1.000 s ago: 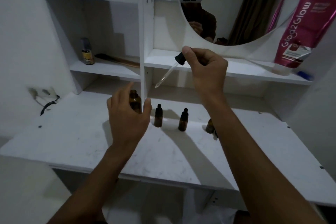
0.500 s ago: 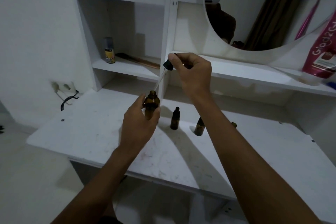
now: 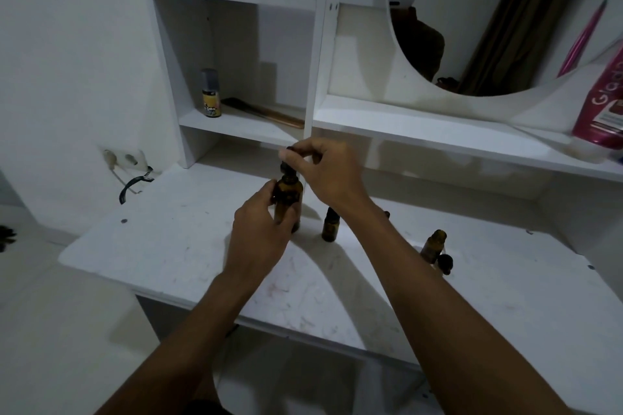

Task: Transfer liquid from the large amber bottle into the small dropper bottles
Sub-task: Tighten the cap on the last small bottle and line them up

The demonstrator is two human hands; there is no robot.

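**1. Left hand.** My left hand grips the large amber bottle round its body. The fingers curl across the near face of the glass and the thumb lies against the left shoulder. The bottle is upright. Its base is level with the white tabletop, but I cannot tell whether it rests there.

**2. Right hand.** My right hand is directly above my left fingers. Thumb and forefinger are narrow, pinching the black dropper cap. The cap sits at the neck of the large amber bottle. The glass pipette is hidden, and I cannot tell whether the cap is screwed down.

**3. Small bottles.** A capped small dropper bottle stands upright on the tabletop just right of my left fingertips, under my right wrist and apart from the large bottle. A second bottle top shows only as a sliver behind my right forearm. Well to the right of both hands, an open small dropper bottle stands without a cap. A loose black cap lies just beside its base.

**4. Surroundings.** Beyond my right fingers and to their left, a lower shelf carries a yellow-labelled bottle and a brown stick-like item. Far left of my left hand is a wall socket with a black cable below it. Above and right of my right hand are a round mirror and a pink tube.
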